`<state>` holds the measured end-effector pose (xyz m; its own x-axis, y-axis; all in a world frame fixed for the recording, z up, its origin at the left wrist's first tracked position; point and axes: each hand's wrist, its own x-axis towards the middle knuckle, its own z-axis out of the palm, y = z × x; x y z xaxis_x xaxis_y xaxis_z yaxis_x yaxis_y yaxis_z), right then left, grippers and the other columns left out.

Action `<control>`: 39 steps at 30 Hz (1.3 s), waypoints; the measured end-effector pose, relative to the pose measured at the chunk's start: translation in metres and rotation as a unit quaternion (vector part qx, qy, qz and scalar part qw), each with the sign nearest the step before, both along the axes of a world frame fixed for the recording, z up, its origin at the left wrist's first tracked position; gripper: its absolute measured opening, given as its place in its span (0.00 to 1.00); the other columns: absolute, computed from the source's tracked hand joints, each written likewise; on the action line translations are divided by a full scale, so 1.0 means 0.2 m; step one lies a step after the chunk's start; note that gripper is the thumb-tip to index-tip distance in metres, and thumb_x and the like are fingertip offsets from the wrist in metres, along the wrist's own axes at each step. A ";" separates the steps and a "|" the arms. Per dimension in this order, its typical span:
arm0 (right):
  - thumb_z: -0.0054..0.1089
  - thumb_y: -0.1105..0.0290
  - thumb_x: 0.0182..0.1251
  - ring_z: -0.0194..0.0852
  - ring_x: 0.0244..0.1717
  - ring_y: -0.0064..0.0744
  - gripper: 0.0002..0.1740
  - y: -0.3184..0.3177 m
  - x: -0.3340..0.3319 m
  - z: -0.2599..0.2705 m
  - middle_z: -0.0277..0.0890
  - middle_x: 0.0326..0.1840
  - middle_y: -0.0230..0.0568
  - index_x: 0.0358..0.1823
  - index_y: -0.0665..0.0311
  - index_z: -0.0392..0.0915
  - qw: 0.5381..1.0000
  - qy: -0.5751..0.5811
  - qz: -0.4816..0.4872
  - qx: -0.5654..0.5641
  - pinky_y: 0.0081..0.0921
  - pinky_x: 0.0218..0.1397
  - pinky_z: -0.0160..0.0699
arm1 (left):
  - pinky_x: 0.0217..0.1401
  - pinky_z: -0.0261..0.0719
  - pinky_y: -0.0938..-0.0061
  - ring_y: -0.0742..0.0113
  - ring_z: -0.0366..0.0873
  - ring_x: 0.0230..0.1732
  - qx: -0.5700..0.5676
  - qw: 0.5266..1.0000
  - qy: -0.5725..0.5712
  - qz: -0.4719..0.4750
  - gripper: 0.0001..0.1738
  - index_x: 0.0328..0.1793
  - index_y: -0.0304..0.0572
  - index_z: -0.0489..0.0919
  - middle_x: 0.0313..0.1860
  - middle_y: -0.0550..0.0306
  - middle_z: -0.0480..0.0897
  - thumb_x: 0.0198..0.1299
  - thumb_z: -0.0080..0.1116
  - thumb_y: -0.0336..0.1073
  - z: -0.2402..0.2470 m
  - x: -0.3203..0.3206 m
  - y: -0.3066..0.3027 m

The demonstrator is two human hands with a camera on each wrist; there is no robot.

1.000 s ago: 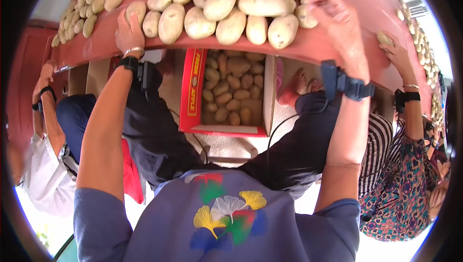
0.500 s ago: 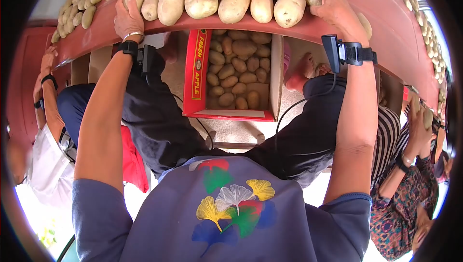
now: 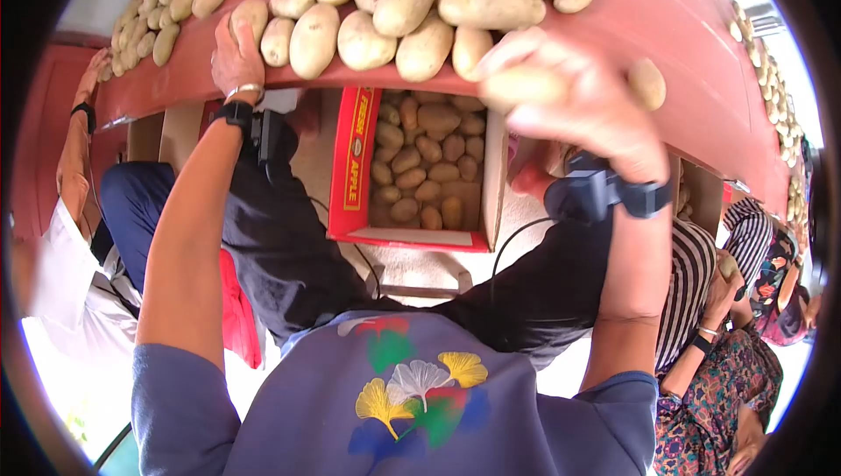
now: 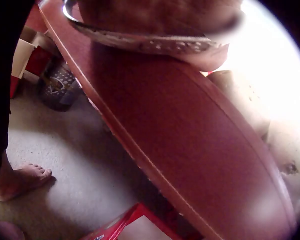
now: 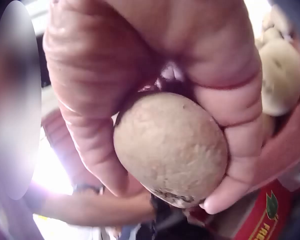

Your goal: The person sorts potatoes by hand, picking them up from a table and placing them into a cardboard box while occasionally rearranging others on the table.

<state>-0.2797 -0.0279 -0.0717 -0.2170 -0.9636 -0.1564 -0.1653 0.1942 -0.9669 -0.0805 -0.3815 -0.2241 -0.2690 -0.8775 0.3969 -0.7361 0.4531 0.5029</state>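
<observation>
In the head view my right hand (image 3: 587,99), blurred, holds a potato (image 3: 526,86) over the front edge of the table. Close up in the right wrist view, the thumb and fingers curl round this potato (image 5: 170,150), which has a dark rough patch at its lower end. At the left end of the potato pile (image 3: 407,3), my left hand (image 3: 236,64) rests by the table edge, thumb and finger around a potato (image 3: 252,16). The left wrist view shows only the heel of that hand and its bracelet (image 4: 155,45); the fingers are hidden.
Below the table edge, between the knees, stands a red apple carton (image 3: 355,161) with several potatoes in it. A single potato (image 3: 646,84) lies on the red table (image 3: 613,29) at the right. Other people sit on both sides, near further potato heaps (image 3: 166,7).
My right hand reached the right end of the pile, took hold of a potato, and has moved left and nearer with it. The left hand stays by its potato.
</observation>
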 end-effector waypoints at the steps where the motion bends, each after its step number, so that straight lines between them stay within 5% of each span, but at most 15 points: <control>1: 0.62 0.72 0.52 0.76 0.43 0.32 0.18 -0.03 0.05 -0.02 0.76 0.42 0.40 0.47 0.63 0.75 0.996 0.041 0.071 0.022 0.28 0.48 0.77 | 0.55 0.68 0.49 0.36 0.74 0.51 -0.023 1.000 0.009 -0.014 0.30 0.65 0.54 0.69 0.50 0.38 0.79 0.63 0.39 0.59 -0.01 0.00 0.00; 5: 0.60 0.74 0.47 0.75 0.40 0.49 0.14 -0.09 0.22 -0.38 0.76 0.35 0.48 0.38 0.68 0.75 0.926 0.246 0.288 0.016 0.40 0.44 0.74 | 0.56 0.68 0.50 0.37 0.74 0.52 -0.026 0.999 0.010 -0.033 0.30 0.65 0.53 0.68 0.52 0.39 0.78 0.63 0.38 0.60 -0.02 0.01 -0.01; 8: 0.57 0.75 0.48 0.75 0.39 0.53 0.10 0.01 0.20 -0.52 0.76 0.30 0.49 0.34 0.69 0.76 0.924 0.325 0.201 -0.030 0.43 0.43 0.73 | 0.56 0.68 0.50 0.37 0.73 0.52 -0.017 1.000 0.000 -0.016 0.30 0.65 0.53 0.68 0.52 0.39 0.78 0.63 0.37 0.60 0.00 0.00 0.00; 9: 0.58 0.73 0.51 0.77 0.34 0.45 0.08 -0.05 0.16 -0.43 0.76 0.26 0.47 0.32 0.70 0.76 0.910 0.325 0.253 0.046 0.37 0.39 0.75 | 0.56 0.68 0.50 0.37 0.73 0.52 -0.013 1.000 -0.005 -0.007 0.30 0.65 0.53 0.68 0.52 0.39 0.78 0.63 0.37 0.60 0.00 0.00 0.01; 11: 0.58 0.73 0.54 0.77 0.26 0.34 0.06 -0.05 0.09 -0.18 0.76 0.23 0.42 0.32 0.69 0.76 0.971 0.092 0.192 0.106 0.29 0.30 0.75 | 0.56 0.68 0.50 0.36 0.73 0.52 -0.021 1.000 0.006 -0.016 0.30 0.65 0.54 0.68 0.52 0.38 0.78 0.63 0.37 0.60 0.01 0.00 0.02; 13: 0.63 0.69 0.56 0.74 0.24 0.22 0.10 -0.03 0.04 -0.08 0.75 0.23 0.38 0.33 0.69 0.76 0.989 0.149 0.006 0.011 0.21 0.29 0.73 | 0.55 0.68 0.49 0.35 0.73 0.51 -0.006 1.000 0.003 -0.017 0.30 0.65 0.54 0.68 0.51 0.37 0.78 0.63 0.37 0.60 0.02 0.00 0.02; 15: 0.65 0.69 0.55 0.74 0.26 0.21 0.10 -0.05 -0.07 -0.14 0.77 0.25 0.36 0.34 0.68 0.76 0.978 0.077 -0.164 -0.105 0.20 0.31 0.73 | 0.55 0.68 0.49 0.35 0.74 0.49 -0.029 0.999 0.004 -0.017 0.30 0.65 0.54 0.68 0.50 0.37 0.79 0.63 0.37 0.60 -0.01 0.00 0.00; 19: 0.65 0.70 0.56 0.76 0.37 0.26 0.13 -0.14 -0.17 -0.25 0.78 0.34 0.37 0.42 0.66 0.78 0.903 0.289 -0.257 -0.189 0.23 0.39 0.76 | 0.56 0.68 0.51 0.37 0.74 0.51 -0.011 1.000 0.001 -0.009 0.30 0.65 0.53 0.68 0.51 0.38 0.79 0.63 0.38 0.60 0.01 0.00 0.01; 23: 0.61 0.69 0.53 0.72 0.53 0.41 0.22 -0.24 -0.15 -0.29 0.75 0.49 0.44 0.52 0.63 0.74 0.826 0.503 -0.130 -0.220 0.34 0.56 0.71 | 0.56 0.68 0.51 0.37 0.73 0.52 -0.014 1.000 0.001 -0.015 0.32 0.65 0.53 0.68 0.51 0.39 0.79 0.62 0.38 0.61 0.01 0.00 0.01; 24: 0.58 0.69 0.51 0.65 0.60 0.44 0.26 -0.25 -0.16 -0.30 0.71 0.55 0.46 0.55 0.62 0.72 0.842 0.500 -0.078 -0.187 0.38 0.64 0.63 | 0.56 0.68 0.51 0.37 0.73 0.52 -0.014 1.000 -0.003 -0.013 0.32 0.65 0.53 0.68 0.51 0.39 0.79 0.62 0.38 0.61 0.01 0.00 0.03; 25: 0.59 0.69 0.56 0.67 0.60 0.42 0.24 -0.27 -0.16 -0.31 0.71 0.57 0.44 0.56 0.63 0.71 0.821 0.549 -0.051 -0.149 0.38 0.60 0.69 | 0.56 0.68 0.51 0.37 0.73 0.52 -0.016 1.000 0.000 -0.010 0.32 0.65 0.52 0.68 0.52 0.39 0.79 0.62 0.38 0.61 0.02 0.00 0.03; 27: 0.50 0.74 0.54 0.68 0.49 0.51 0.20 -0.29 -0.12 -0.25 0.71 0.45 0.52 0.51 0.68 0.71 0.822 0.545 -0.055 -0.157 0.40 0.54 0.68 | 0.57 0.68 0.51 0.37 0.73 0.53 0.004 1.000 -0.006 -0.003 0.33 0.65 0.53 0.69 0.52 0.39 0.79 0.61 0.38 0.62 0.01 -0.01 0.02; 34: 0.56 0.74 0.46 0.65 0.53 0.55 0.27 -0.34 -0.13 -0.21 0.69 0.49 0.55 0.53 0.68 0.70 0.877 0.474 -0.052 -0.063 0.44 0.57 0.64 | 0.57 0.68 0.52 0.37 0.73 0.53 0.001 1.000 0.003 0.004 0.34 0.65 0.54 0.69 0.50 0.36 0.79 0.60 0.37 0.64 0.00 -0.01 0.00; 37: 0.54 0.74 0.49 0.67 0.55 0.47 0.25 -0.35 -0.12 -0.18 0.71 0.48 0.54 0.53 0.67 0.70 0.859 0.506 -0.028 -0.074 0.38 0.57 0.66 | 0.58 0.68 0.52 0.37 0.73 0.53 0.001 1.000 -0.005 0.001 0.34 0.65 0.54 0.69 0.50 0.35 0.79 0.60 0.37 0.64 0.01 -0.01 0.01; 39: 0.54 0.74 0.51 0.68 0.57 0.40 0.24 -0.31 -0.11 -0.10 0.72 0.49 0.52 0.53 0.66 0.70 0.905 0.392 -0.082 -0.142 0.33 0.58 0.67 | 0.58 0.68 0.52 0.37 0.74 0.53 0.006 1.000 -0.003 0.000 0.33 0.65 0.54 0.69 0.50 0.36 0.79 0.61 0.37 0.63 0.01 -0.01 0.00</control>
<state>-0.3012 -0.0904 -0.0914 -0.2976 -0.8855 0.3569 -0.8135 0.0395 -0.5802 -0.0820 -0.3825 -0.2230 -0.2710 -0.8820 0.3856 -0.7388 0.4474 0.5041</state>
